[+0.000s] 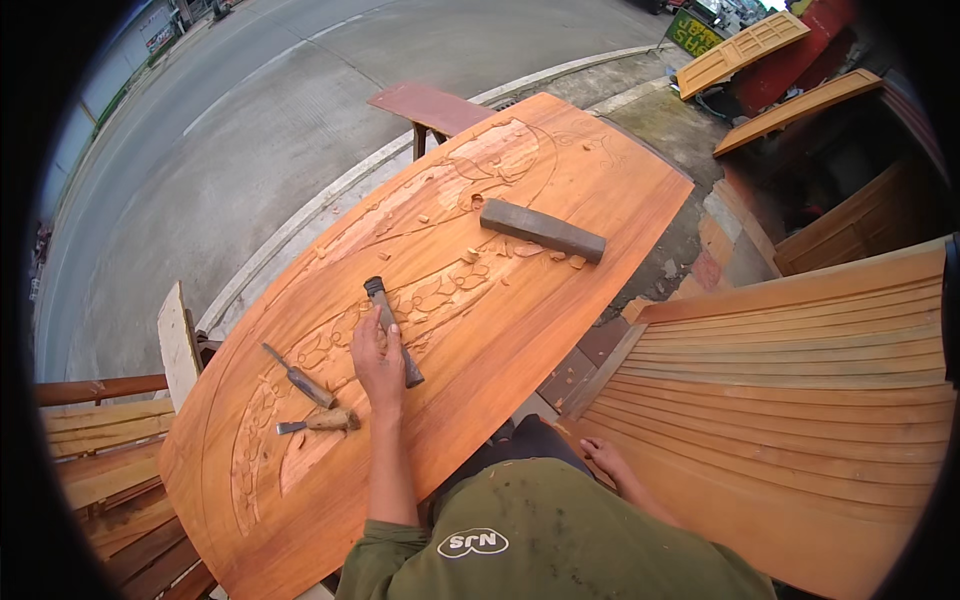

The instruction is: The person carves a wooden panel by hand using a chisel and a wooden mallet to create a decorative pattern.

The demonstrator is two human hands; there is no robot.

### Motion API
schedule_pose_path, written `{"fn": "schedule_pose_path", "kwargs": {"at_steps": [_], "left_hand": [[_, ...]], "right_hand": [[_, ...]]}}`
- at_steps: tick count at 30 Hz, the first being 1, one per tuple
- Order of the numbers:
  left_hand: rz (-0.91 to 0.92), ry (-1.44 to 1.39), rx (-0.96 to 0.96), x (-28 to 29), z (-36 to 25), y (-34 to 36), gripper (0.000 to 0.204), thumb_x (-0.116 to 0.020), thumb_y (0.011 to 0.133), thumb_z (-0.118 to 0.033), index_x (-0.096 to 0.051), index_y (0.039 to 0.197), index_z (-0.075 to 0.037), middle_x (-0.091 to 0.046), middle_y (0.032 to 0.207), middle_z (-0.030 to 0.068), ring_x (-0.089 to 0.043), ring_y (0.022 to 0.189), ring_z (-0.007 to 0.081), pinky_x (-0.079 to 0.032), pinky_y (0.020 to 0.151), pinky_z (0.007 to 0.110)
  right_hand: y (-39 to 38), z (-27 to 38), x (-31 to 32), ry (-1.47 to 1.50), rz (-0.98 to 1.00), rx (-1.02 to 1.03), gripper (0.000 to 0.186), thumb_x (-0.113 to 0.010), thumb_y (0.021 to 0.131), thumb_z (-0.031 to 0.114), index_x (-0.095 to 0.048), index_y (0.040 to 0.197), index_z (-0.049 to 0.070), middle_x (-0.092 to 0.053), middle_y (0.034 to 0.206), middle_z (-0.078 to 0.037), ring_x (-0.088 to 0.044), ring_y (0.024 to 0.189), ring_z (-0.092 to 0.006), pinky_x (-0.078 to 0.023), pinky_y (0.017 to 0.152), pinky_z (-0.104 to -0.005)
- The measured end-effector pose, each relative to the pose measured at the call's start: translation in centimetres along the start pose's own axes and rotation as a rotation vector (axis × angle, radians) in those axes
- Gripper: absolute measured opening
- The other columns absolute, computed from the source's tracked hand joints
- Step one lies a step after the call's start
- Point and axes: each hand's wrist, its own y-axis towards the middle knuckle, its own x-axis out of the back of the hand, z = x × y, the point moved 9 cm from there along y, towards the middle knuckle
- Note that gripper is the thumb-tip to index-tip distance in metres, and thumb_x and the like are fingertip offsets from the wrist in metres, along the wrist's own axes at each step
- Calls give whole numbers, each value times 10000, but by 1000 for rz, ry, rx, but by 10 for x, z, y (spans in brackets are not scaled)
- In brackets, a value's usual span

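My left hand (pixel 380 365) grips a long dark tool (pixel 382 295) with a black end, lying on the orange-brown wooden panel (pixel 600 180) carved with leafy outlines. Two chisels, one with a narrow blade (pixel 310 385) and one with a flat blade and wooden handle (pixel 330 418), lie left of that hand. Above it to the right rests a heavy dark block (pixel 540 230) among wood chips. My right hand (pixel 605 455) hangs low beside my body at the panel's near side, fingers loosely bent and apart, holding nothing.
A large ridged wooden panel (pixel 770 380) stands at the right. Planks (pixel 110 440) and a pale board (pixel 178 350) are at the left. Behind lie a maroon bench top (pixel 430 105), a curb and road (pixel 250 110). Wooden doors (pixel 740 55) and a sign are at the upper right.
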Motion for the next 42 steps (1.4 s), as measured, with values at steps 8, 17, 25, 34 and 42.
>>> {"fn": "schedule_pose_path", "kwargs": {"at_steps": [8, 17, 25, 34, 42], "left_hand": [[-38, 247, -29, -34, -8, 38, 600, -818, 938, -154, -642, 1507, -86, -627, 1309, 186, -623, 1253, 373, -510, 1074, 462], [-121, 205, 157, -25, 24, 45, 614, -795, 902, -100, -643, 1496, -134, -670, 1102, 102, -668, 989, 270, -563, 883, 407], [-284, -96, 306, -35, -9, 45, 603, -684, 980, -46, -580, 1572, -95, -666, 1004, 30, -600, 833, 99, -528, 749, 287], [-285, -792, 464, -105, -49, 109, 459, -580, 1096, -182, -539, 1543, -87, -706, 998, 61, -657, 737, 121, -577, 648, 274], [-236, -865, 374, -188, -25, 223, 370, -656, 1127, -438, -551, 1231, -98, -642, 860, 28, -650, 656, 94, -529, 538, 239]], "right_hand": [[16, 38, 29, 233, -165, 125, 569, -680, 1107, 394, -656, 1469, -44, -770, 1246, -129, -742, 1033, -211, -586, 948, -369], [7, 262, 221, 398, -764, 643, 436, -700, 1108, 183, -653, 1499, -3, -744, 1199, -77, -685, 1014, -134, -577, 905, -308], [15, 522, 222, -162, -394, 1192, 583, -838, 978, 204, -651, 1511, 60, -715, 1238, -154, -701, 1027, -246, -583, 924, -353], [57, 573, 135, -840, -141, 1101, 1033, -934, 798, 455, -475, 1656, 108, -640, 1256, -171, -628, 1142, -365, -544, 984, -464], [73, 576, 147, -894, -109, 922, 1025, -922, 860, 396, -419, 1680, 45, -661, 1226, -174, -653, 1118, -360, -562, 946, -452]]}}
